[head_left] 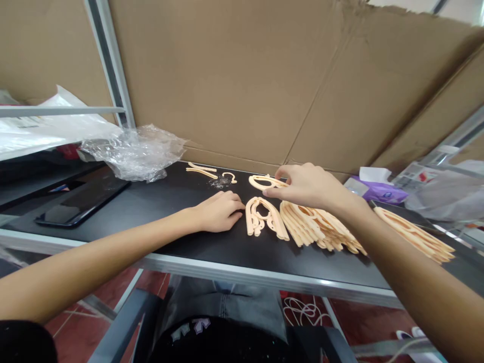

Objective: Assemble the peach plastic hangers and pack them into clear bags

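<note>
My right hand (308,186) pinches a cream plastic folding hanger (260,182) by its right end, thumb below and fingers above, near the back of the black table. My left hand (221,212) rests on the tabletop with bent fingers and the thumb a little apart, and no object shows in it. Its fingertips reach the left edge of a small group of folded hangers (279,222). Right of that group, a larger row of folded hangers (302,227) lies overlapping, partly hidden under my right forearm.
Loose cream strips (202,171) and a hook piece (230,177) lie at the back beside small clear scraps. Crumpled clear plastic (141,151) and a black phone-like slab (83,201) are leftward. More hangers (416,234) and a purple tissue pack (383,191) lie right. Cardboard (227,75) stands behind.
</note>
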`<state>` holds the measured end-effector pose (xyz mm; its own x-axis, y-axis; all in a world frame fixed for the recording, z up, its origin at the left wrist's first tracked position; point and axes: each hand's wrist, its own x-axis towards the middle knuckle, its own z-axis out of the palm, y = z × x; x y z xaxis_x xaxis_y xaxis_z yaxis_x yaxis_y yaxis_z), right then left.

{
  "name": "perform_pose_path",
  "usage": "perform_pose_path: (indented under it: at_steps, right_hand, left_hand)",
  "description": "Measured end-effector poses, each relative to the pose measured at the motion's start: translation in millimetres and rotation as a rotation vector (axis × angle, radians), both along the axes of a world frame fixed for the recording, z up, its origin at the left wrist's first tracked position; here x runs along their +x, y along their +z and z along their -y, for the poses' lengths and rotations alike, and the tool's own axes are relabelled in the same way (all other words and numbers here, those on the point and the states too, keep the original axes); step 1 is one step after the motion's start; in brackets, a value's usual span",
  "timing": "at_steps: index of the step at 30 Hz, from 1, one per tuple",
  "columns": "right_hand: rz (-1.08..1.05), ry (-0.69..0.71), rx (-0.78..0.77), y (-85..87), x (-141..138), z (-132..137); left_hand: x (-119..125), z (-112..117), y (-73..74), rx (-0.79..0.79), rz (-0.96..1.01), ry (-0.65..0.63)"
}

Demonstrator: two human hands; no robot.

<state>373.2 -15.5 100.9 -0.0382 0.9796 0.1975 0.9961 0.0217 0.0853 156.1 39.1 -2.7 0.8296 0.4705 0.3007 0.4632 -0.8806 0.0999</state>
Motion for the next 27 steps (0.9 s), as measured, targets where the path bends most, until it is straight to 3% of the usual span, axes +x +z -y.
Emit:
perform_pose_path:
  at_steps: [8,16,23,27]
  right_hand:
    - [0.071,-0.038,-0.014,-10.3,5,10]
    - [0.091,-0.056,-0.029,-15.8,2,18]
    - [0.101,-0.07,-0.021,-14.7,4,21]
    - [0.098,-0.072,-0.025,-14.9,3,22]
  left_hand:
    - [22,9,6.0,-0.022,0.022,0.012]
    - [20,20,2.9,-0.17,0.16,0.112]
    - [14,13,3.5,-0.338,0.241,-0.107]
    - [15,13,2.1,-0.309,0.223,-0.168]
